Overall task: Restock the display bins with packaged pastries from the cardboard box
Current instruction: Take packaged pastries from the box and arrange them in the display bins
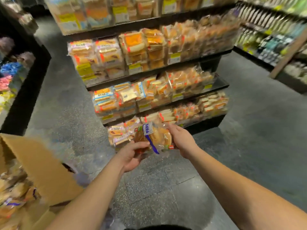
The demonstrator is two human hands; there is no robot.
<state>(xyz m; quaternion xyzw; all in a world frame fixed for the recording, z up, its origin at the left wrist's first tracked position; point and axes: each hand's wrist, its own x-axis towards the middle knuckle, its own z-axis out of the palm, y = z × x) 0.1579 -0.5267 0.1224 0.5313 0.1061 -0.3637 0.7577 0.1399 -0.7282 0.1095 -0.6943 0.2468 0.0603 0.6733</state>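
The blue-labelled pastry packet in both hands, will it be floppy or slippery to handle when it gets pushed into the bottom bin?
The pastry packet looks soft: a clear crinkly bag around bread-like pieces, so it probably flexes and squashes if gripped hard. Its glossy film may be slippery, perhaps why the left hand and right hand both hold it. It seems light.

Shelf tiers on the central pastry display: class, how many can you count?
5: top tier, second, third, fourth, bottom, partly hidden by the hands.
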